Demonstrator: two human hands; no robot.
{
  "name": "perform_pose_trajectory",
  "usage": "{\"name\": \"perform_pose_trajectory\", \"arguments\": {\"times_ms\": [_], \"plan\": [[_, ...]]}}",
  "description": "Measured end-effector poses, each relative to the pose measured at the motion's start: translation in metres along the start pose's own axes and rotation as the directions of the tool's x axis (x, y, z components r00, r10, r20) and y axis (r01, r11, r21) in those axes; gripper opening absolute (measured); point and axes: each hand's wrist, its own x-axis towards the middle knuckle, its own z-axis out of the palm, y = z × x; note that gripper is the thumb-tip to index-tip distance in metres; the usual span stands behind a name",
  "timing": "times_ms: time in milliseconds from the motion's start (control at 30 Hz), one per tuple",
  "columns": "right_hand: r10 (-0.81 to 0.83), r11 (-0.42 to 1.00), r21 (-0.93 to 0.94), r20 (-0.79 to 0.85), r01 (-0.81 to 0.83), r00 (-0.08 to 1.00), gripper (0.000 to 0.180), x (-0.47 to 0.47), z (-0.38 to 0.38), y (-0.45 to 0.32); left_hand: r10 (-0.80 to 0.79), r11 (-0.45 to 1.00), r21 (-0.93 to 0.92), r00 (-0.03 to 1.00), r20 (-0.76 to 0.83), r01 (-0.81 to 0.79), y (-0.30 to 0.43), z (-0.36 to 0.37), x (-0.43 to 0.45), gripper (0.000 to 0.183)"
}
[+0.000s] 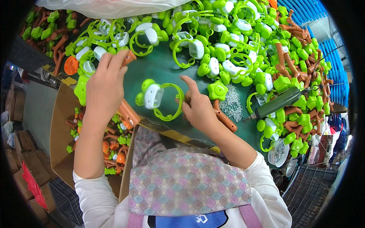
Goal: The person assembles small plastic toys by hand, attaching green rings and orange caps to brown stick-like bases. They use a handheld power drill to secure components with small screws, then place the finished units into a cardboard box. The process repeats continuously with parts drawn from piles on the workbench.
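Note:
My left hand [105, 81] grips a brown branch-shaped plastic part [129, 114]. Its thick end points down past the table edge, and a stub shows beyond my fingers; a green piece [81, 89] sticks out on the left of that hand. In front of me, on the green table mat, is a green plastic ring with a white block [153, 96] and two green knobs. At the ring's right rim is my right hand [198, 107], index finger extended and other fingers curled. Whether those fingers pinch the rim is unclear.
A brown branch with a green star [217, 90] lies beside loose screws [231, 104]. An electric screwdriver [278, 102] rests right of them. Heaped ring parts [219, 54] cover the table's back; branches [296, 68] pile up right. A cardboard box [61, 134] of parts stands below the left edge.

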Motion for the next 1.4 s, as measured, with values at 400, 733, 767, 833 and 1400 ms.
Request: {"name": "perform_pose_trajectory", "arguments": {"times_ms": [400, 733, 767, 833, 1400], "plan": [[-0.650, 0.538, -0.426, 0.340, 0.728, 0.679, 0.009, 0.006, 0.013, 0.042, -0.030, 0.954, -0.241, 0.859, 0.512, 0.177, 0.002, -0.008, -0.067, 0.025], [-0.674, 0.535, -0.277, 0.429, 0.798, 0.601, 0.012, 0.010, 0.002, 0.039, -0.013, 0.965, -0.251, 0.970, 0.245, 0.076, 0.013, 0.045, -0.067, 0.026], [-0.676, 0.520, -0.301, 0.426, 0.799, 0.601, 0.012, 0.010, 0.001, 0.039, -0.029, 0.964, -0.255, 0.983, 0.184, 0.076, 0.014, 0.049, -0.066, 0.026], [-0.678, 0.498, -0.348, 0.414, 0.794, 0.607, 0.012, 0.008, -0.001, 0.040, 0.022, 0.966, -0.254, 0.973, 0.229, 0.038, 0.014, 0.052, -0.064, 0.036], [-0.526, 0.394, -0.660, 0.408, 0.639, 0.746, 0.041, -0.028, -0.080, 0.081, 0.399, 0.871, -0.406, 0.880, 0.259, -0.276, 0.009, 0.075, -0.067, 0.028]]}}
